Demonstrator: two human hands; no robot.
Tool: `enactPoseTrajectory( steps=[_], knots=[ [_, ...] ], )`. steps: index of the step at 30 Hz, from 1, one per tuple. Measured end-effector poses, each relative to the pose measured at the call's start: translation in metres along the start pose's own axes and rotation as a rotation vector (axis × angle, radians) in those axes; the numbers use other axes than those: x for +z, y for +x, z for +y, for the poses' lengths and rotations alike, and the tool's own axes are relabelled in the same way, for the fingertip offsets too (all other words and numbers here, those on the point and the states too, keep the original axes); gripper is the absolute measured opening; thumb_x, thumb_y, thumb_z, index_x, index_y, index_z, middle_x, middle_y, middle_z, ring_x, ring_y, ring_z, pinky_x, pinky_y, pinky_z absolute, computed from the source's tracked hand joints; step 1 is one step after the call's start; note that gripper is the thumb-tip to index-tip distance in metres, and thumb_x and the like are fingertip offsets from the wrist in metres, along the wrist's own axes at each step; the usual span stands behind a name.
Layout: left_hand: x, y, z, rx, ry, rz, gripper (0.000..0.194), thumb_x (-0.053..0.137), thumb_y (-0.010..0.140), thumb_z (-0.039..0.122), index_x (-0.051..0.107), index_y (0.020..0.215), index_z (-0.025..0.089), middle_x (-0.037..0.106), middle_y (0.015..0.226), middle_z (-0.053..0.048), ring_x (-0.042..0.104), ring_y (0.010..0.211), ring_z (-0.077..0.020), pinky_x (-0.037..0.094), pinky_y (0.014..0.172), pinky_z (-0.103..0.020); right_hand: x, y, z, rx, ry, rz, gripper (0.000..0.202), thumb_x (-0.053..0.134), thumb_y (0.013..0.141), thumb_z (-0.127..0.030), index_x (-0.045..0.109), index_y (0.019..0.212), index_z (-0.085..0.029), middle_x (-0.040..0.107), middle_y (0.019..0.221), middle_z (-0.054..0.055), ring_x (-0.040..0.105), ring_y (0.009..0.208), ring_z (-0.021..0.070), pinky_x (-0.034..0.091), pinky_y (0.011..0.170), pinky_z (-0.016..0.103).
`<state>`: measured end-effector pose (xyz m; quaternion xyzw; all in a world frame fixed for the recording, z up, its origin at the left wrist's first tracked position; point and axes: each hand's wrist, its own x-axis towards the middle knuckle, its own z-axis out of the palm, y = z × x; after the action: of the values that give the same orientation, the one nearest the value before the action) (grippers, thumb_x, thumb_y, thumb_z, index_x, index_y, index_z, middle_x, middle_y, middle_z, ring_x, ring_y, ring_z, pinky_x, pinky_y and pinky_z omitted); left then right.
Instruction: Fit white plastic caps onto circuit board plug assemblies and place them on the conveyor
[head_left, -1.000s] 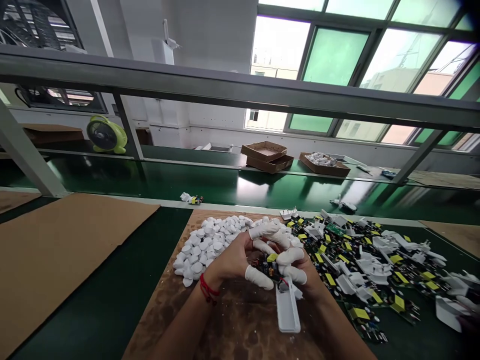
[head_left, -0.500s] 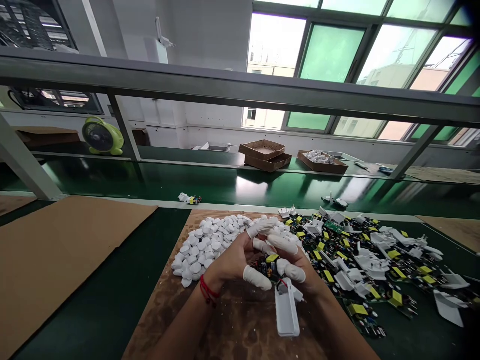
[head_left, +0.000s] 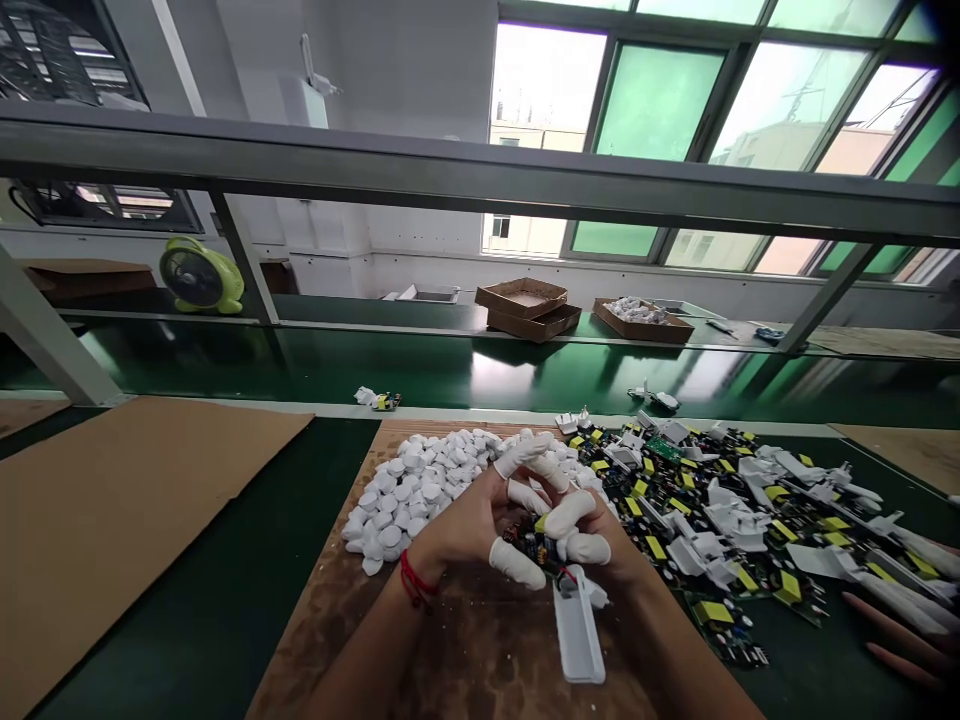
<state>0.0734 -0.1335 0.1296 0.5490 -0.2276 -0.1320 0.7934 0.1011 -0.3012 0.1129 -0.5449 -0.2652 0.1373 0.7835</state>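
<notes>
Between my two hands is a small circuit board [head_left: 531,543] with a yellow-wrapped component. My left hand [head_left: 495,515], in white finger cots with a red cord at the wrist, grips the board's left side. The fingers of my right hand [head_left: 581,525], also in white cots, close on its right side and top. A white plastic housing [head_left: 578,635] hangs below the board, open side up, with a red wire at its upper end. A brown board [head_left: 480,660] lies under my hands. Just beyond them is a heap of white rounded caps [head_left: 412,490].
Many circuit boards with white housings [head_left: 720,500] spread over the right side. Another person's hand [head_left: 911,610] reaches in at the right edge. Cardboard [head_left: 135,500] lies left. Behind are a green conveyor [head_left: 375,350], cardboard trays [head_left: 525,300] and a green fan [head_left: 201,275].
My right fingers have shifted over the top of the circuit board, covering more of its yellow component. The housing has swung slightly right. Another person's hand has come in among the boards at right.
</notes>
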Motion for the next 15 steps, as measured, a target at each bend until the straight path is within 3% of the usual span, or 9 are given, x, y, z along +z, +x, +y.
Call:
enactPoseTrajectory(
  steps=[3, 7, 11, 15],
  knots=[
    [-0.0004, -0.0001, 0.0005, 0.011, -0.021, -0.007, 0.135, 0.089, 0.034, 0.006, 0.018, 0.146, 0.028, 0.068, 0.102, -0.008, 0.063, 0.096, -0.0232, 0.050, 0.081, -0.030, -0.0006, -0.0004, -0.0020, 0.061, 0.076, -0.117, 0.030, 0.082, 0.053, -0.050, 0.076, 0.077, -0.032, 0.070, 0.072, 0.002, 0.060, 0.055, 0.0191, 0.048, 0.053, 0.032],
    [-0.0006, -0.0012, -0.0009, 0.028, -0.033, -0.011, 0.138, 0.088, 0.032, 0.003, 0.015, 0.147, 0.029, 0.069, 0.096, -0.006, 0.065, 0.092, -0.0224, 0.050, 0.077, -0.027, 0.0030, -0.0016, -0.0065, 0.027, 0.075, -0.188, 0.020, 0.077, 0.059, -0.053, 0.076, 0.067, -0.035, 0.071, 0.076, 0.006, 0.065, 0.074, 0.0264, 0.050, 0.061, 0.037],
    [0.0003, -0.0010, -0.0027, 0.022, -0.057, -0.011, 0.139, 0.088, 0.033, 0.003, 0.013, 0.147, 0.030, 0.070, 0.091, -0.005, 0.066, 0.087, -0.0214, 0.051, 0.074, -0.026, 0.0040, -0.0015, -0.0097, 0.067, 0.025, -0.191, 0.024, 0.072, 0.066, -0.060, 0.076, 0.072, -0.038, 0.069, 0.068, 0.005, 0.063, 0.065, 0.0231, 0.047, 0.058, 0.035],
    [-0.0006, 0.0014, -0.0032, 0.040, -0.022, -0.022, 0.139, 0.088, 0.033, 0.001, 0.014, 0.146, 0.032, 0.067, 0.103, -0.007, 0.065, 0.091, -0.0215, 0.051, 0.080, -0.030, 0.0001, 0.0027, -0.0059, -0.064, -0.009, -0.231, 0.018, 0.075, 0.065, -0.053, 0.077, 0.072, -0.038, 0.068, 0.107, 0.005, 0.061, 0.098, 0.0301, 0.050, 0.077, 0.040]
  ],
)
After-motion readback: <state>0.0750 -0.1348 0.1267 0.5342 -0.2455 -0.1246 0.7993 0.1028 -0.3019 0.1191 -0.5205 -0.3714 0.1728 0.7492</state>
